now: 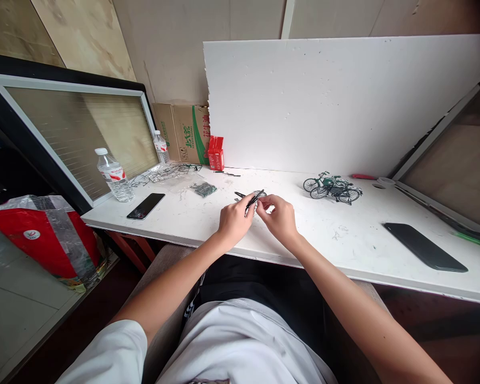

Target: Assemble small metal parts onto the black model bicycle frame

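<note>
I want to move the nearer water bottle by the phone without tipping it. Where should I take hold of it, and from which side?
Grip the water bottle around its labelled middle, coming from the table's front edge. It stands upright with its white cap on, and the black phone lies flat to its right, so a low sideways reach from the open front seems safest.

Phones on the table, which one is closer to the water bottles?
The phone left of the hands, lying just beside the nearer bottle. The other phone lies far right.
</note>
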Available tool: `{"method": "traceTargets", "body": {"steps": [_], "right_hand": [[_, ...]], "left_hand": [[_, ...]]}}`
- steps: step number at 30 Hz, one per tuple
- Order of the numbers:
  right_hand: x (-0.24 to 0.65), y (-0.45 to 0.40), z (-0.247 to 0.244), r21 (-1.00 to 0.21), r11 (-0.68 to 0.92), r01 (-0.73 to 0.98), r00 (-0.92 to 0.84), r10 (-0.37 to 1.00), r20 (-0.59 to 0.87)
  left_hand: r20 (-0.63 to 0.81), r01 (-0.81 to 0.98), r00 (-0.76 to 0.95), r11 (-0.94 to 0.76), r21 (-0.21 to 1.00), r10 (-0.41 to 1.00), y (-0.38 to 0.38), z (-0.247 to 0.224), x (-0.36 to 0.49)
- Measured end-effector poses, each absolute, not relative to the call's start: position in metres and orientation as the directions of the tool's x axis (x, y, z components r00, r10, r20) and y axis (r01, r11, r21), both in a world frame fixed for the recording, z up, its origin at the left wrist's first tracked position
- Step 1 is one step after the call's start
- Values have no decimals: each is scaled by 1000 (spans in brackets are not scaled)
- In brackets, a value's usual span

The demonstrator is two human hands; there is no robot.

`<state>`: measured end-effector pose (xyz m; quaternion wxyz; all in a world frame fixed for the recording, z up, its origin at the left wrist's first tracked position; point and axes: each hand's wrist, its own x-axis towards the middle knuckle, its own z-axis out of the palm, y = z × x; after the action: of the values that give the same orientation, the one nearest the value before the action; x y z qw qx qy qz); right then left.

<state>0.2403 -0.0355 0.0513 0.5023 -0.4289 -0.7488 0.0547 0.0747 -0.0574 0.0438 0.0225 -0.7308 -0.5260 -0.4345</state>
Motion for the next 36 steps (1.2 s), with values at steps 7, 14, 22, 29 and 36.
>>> {"method": "traceTargets", "body": {"steps": [7,14,22,29,36], "right_hand": [[240,-38,60,-701,572,426,-115,803,585],[240,-35,61,-828,504,248,-119,864,490],[242,-36,63,-833,501,234,-121,865,486],[241,-36,53,-531,664,527,-110,673,732],[245,-33,48,-188,664,724,-253,508,823]], "left_hand": [[666,812,85,-439,385,741,-57,45,74],[680,843,109,-430,324,725,-58,46,73],[687,832,101,-440,338,720,-58,48,71],[675,821,84,-435,370,733,-57,46,73],[668,810,88,-443,383,739,-56,43,74]]}}
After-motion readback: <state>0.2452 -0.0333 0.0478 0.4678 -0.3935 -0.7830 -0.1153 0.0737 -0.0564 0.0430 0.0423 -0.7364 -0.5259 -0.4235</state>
